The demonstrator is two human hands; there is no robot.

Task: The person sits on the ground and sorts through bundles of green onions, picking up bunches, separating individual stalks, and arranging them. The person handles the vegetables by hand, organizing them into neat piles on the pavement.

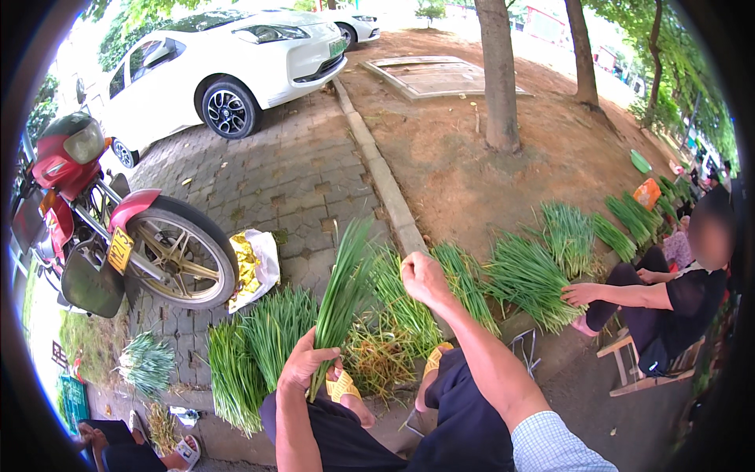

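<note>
My left hand (307, 361) is closed around the lower part of an upright bunch of long green leaves, likely garlic chives (345, 283), above my lap. To its right and higher, my right hand (426, 278) is raised with curled fingers; whether it pinches a thin leaf cannot be told. Cut green bundles (233, 374) lie left of my left hand, and another bundle (407, 301) lies below my right hand. Between my yellow sandals (342, 386) and that bundle is a heap of dry, yellowed leaves (377, 354).
A red motorcycle (135, 236) stands left, near a white bag with gold lining (253, 268). A stone curb (377, 159) runs toward a white car (236, 65). At right, a seated person (655, 295) touches a large green bundle (528, 277). Another person's legs (127, 448) show lower left.
</note>
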